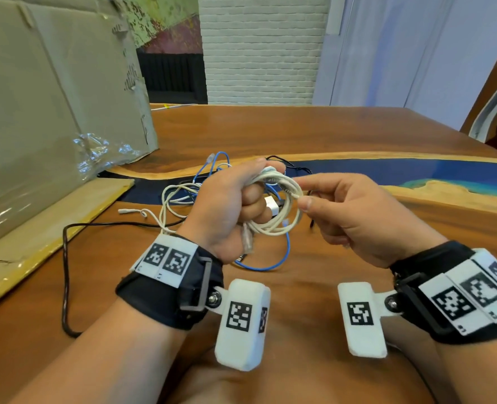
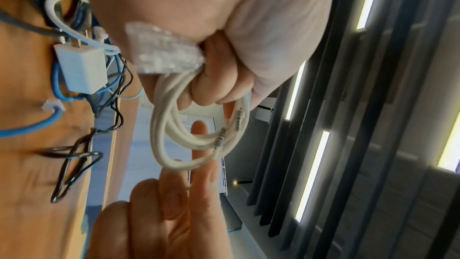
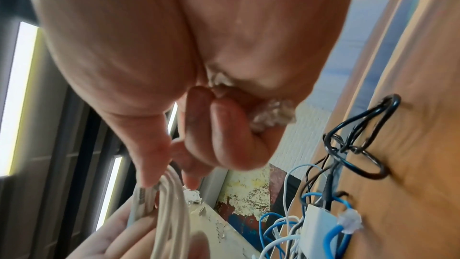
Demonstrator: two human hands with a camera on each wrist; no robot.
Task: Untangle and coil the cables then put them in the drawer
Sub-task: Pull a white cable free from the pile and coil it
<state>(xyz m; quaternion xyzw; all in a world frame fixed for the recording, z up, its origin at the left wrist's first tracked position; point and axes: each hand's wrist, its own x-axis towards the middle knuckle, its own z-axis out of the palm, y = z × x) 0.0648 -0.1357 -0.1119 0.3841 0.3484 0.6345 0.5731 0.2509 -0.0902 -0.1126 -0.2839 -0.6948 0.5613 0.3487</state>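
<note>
Two hands: both raised just above the wooden table (image 1: 343, 135), each wrist strapped with a black band carrying white marker blocks.
Left hand (image 1: 227, 211): fingers curled tight round a coil of thick off-white round cable (image 1: 282, 205); a clear plastic plug (image 1: 247, 239) of that cable sticks out under the fist, seen close in the left wrist view (image 2: 164, 50).
Right hand (image 1: 355, 217): thumb and forefinger pinch the outer loops of the same coil at its right side; the other fingers are folded loosely into the palm. The right wrist view shows the fingertips (image 3: 149, 176) on the white strands (image 3: 169, 204).
Coil: held in the air between the two hands, several loops lying together.
Tangle on the table: directly beneath and behind the hands lie a thin blue cable (image 1: 273, 265), thin white cables (image 1: 171, 196), a small white block-shaped wall charger (image 2: 80, 70) and a thin black cable (image 1: 65, 275) that runs off to the left, all crossing one another.
Farther left: flattened brown cardboard sheets (image 1: 37, 112) lean and lie on the table edge.
Farther back: a blue resin strip (image 1: 416, 170) runs across the tabletop; a white brick wall (image 1: 262, 48) stands beyond.
</note>
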